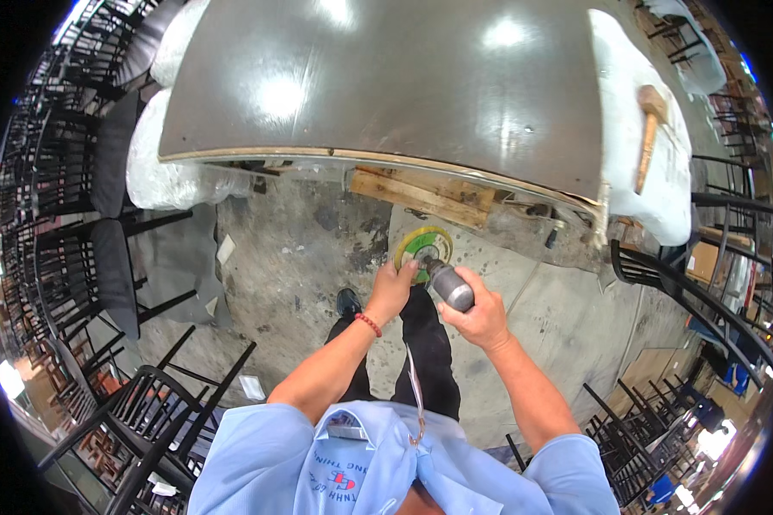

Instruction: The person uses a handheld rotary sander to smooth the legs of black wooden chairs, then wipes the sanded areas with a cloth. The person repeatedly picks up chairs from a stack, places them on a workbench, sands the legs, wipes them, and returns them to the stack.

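Below the table's near edge, I hold a grey, round-ended hand tool (453,289) with a round green and yellow disc (435,236) at its far end. My right hand (479,314) is wrapped round the tool's body. At the disc's near left edge is my left hand (390,291), its fingers closed against the rim. The fingertips are partly hidden, and the exact kind of tool cannot be made out. A red bead bracelet (368,324) circles my left wrist.
A large dark-topped table (386,77) stands ahead, flanked by white wrapped bundles (159,159). A wooden-handled mallet (648,137) lies on the right bundle. Wooden boards (421,196) lie beneath the table. Black chairs (150,403) crowd both sides of the concrete floor (275,257).
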{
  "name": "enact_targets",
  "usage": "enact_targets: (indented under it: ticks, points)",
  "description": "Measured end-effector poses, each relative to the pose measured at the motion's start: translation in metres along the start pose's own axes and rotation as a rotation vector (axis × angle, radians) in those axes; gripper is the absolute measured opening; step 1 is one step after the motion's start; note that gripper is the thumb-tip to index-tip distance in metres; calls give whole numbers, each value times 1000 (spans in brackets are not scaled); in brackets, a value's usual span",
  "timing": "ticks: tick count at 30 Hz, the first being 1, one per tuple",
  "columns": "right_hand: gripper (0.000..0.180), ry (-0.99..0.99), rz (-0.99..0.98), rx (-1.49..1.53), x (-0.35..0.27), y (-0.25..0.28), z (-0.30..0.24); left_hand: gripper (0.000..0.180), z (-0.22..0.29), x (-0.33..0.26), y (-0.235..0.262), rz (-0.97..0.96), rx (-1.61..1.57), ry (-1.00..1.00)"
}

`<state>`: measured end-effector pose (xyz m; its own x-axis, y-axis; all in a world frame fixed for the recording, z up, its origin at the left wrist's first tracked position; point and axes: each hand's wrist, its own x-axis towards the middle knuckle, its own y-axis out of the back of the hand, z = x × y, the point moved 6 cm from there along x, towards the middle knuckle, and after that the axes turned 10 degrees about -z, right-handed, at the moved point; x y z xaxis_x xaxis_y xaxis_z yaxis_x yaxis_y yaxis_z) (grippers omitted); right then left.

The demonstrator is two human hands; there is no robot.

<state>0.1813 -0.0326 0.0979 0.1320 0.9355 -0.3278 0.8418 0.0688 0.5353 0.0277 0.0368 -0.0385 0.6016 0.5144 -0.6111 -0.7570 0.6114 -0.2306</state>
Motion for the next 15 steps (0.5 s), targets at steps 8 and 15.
enact_targets:
  ticks: [8, 15]
  points:
    - [65, 24, 140, -58, -72, 133, -92, 39, 180, -57, -88, -366, 133, -154]
    - [53, -105, 205, -99, 17, 302, -129, 59, 284, -42, -79, -119, 349, -349]
